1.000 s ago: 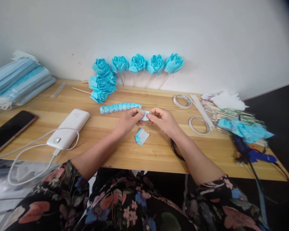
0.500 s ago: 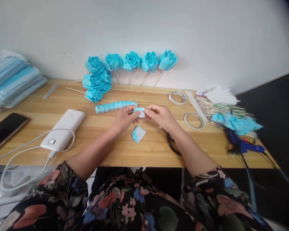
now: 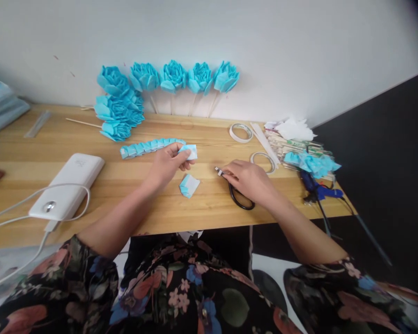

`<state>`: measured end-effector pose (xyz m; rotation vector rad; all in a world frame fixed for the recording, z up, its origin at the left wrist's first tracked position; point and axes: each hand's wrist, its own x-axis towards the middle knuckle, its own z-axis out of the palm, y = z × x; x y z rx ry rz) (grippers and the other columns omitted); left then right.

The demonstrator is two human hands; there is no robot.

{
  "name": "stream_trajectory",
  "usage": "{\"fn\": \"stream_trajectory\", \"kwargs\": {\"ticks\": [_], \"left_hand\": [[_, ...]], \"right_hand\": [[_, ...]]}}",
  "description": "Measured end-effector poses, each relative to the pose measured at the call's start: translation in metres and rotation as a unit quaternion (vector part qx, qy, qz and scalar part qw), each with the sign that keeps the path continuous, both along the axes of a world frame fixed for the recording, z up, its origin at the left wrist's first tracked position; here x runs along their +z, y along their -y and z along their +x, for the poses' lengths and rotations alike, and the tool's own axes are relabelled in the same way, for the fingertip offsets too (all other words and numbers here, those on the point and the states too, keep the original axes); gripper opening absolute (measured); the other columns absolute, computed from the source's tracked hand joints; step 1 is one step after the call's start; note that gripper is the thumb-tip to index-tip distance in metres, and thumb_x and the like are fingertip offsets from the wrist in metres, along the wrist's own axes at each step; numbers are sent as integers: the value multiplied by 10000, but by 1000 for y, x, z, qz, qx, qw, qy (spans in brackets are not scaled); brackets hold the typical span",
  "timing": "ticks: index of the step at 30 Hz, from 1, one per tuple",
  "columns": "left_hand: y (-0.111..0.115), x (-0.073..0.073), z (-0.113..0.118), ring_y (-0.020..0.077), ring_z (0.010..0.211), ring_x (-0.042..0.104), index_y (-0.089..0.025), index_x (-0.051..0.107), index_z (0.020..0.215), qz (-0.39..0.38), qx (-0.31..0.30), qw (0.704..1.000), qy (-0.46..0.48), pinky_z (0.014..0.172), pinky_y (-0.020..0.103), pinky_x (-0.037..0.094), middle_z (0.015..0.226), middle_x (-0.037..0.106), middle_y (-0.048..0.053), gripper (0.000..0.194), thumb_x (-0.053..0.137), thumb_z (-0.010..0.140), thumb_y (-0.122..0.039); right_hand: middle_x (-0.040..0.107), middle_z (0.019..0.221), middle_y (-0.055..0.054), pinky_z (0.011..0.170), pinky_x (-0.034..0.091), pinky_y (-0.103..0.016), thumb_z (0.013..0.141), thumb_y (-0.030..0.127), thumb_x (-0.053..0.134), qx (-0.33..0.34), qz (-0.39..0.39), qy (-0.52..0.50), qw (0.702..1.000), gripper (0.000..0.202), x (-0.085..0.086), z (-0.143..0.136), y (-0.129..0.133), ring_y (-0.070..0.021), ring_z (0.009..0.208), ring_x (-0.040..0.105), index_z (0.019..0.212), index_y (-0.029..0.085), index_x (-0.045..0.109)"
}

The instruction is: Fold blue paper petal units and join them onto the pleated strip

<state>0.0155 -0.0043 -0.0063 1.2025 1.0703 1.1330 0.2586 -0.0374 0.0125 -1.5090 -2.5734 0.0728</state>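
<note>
A small folded blue-and-white piece of material (image 3: 192, 152) is pinched between the thumb and fingers of my left hand (image 3: 170, 160), just above the table. My right hand (image 3: 249, 178) is closed over the middle of a pair of scissors (image 3: 237, 200). Their black handle loop shows below the hand, and a short metal tip sticks out past the fingers; the rest is covered. Between my hands lies another folded blue-and-white piece (image 3: 189, 185). A pleated row of blue folded pieces (image 3: 149, 147) stretches behind my left hand.
Blue flowers on sticks (image 3: 174, 76) lean against the wall, with others piled at left. Two tape rolls (image 3: 241, 132) lie at right, near many thin sticks, blue scraps (image 3: 313, 162) and a blue glue gun (image 3: 325, 191). A white power bank (image 3: 69, 185) with cables sits left.
My right hand has let go of the folded piece and moved right and down onto the scissors. My left hand keeps the piece. The view has shifted to the right.
</note>
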Motion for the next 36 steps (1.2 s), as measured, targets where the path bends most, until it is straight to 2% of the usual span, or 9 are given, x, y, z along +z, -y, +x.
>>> {"fn": "stream_trajectory", "kwargs": {"ticks": [5, 14, 17, 21, 25, 28, 31, 33, 36], "left_hand": [[0, -1, 1, 91, 533, 592, -136, 611, 734, -3, -6, 1000, -2, 533, 212, 454, 657, 690, 26, 123, 618, 837, -203], [1, 2, 1, 90, 532, 587, -145, 610, 729, -6, -2, 1000, -7, 537, 214, 454, 652, 690, 21, 126, 624, 832, -215], [0, 1, 0, 92, 531, 589, -142, 616, 731, -6, -5, 1000, -5, 534, 215, 453, 651, 688, 22, 119, 628, 826, -214], [-2, -3, -2, 97, 548, 592, -141, 626, 726, -5, -25, 1000, -5, 549, 220, 460, 658, 683, 25, 146, 645, 822, -249], [0, -1, -2, 98, 560, 591, -142, 628, 734, -24, -41, 999, 8, 574, 228, 473, 664, 675, 22, 173, 663, 815, -291], [3, 10, -1, 101, 559, 593, -138, 627, 734, -51, -65, 997, 12, 562, 232, 470, 691, 687, 33, 178, 665, 801, -298], [2, 22, -3, 105, 560, 596, -131, 635, 719, -49, -86, 995, -12, 554, 230, 464, 685, 690, 43, 190, 682, 786, -303], [-2, 23, -5, 102, 551, 587, -129, 643, 706, -45, -91, 995, -27, 552, 227, 459, 662, 684, 41, 200, 696, 775, -310], [-9, 17, -11, 93, 525, 564, -134, 638, 687, -56, -77, 995, -31, 535, 216, 438, 618, 663, 26, 207, 711, 755, -315]], "right_hand": [[723, 963, -83, 670, 391, -314, 962, 215, 560, -1, 81, 85, 993, 164, -26, -4, 13, -214, 871, 634, 1020, 161, 704], [705, 833, -62, 603, 309, -316, 992, 197, 477, -16, 180, 79, 980, 270, -44, -8, 10, -187, 783, 601, 826, 176, 688], [716, 850, -63, 632, 347, -307, 995, 207, 477, -13, 178, 37, 983, 269, -48, -4, 9, -184, 798, 609, 827, 182, 685], [727, 864, -67, 699, 416, -297, 1001, 237, 463, -26, 130, -49, 990, 262, -47, -2, 5, -185, 820, 637, 861, 185, 678], [733, 857, -61, 720, 460, -306, 953, 231, 518, -77, 76, -135, 985, 183, -47, 1, 3, -198, 820, 666, 871, 193, 678], [733, 826, -43, 661, 492, -299, 923, 281, 543, -136, 10, -258, 957, 155, -49, 6, 0, -183, 740, 672, 883, 197, 668], [712, 794, -32, 542, 513, -265, 908, 359, 539, -181, -58, -413, 891, 201, -47, 9, -6, -163, 672, 662, 872, 189, 639], [706, 799, -32, 519, 529, -257, 894, 388, 561, -185, -59, -471, 860, 218, -39, 5, -12, -157, 675, 660, 861, 185, 634], [708, 799, -21, 571, 559, -266, 899, 370, 590, -144, -1, -486, 862, 193, -18, -11, -21, -144, 676, 653, 889, 194, 669]]}}
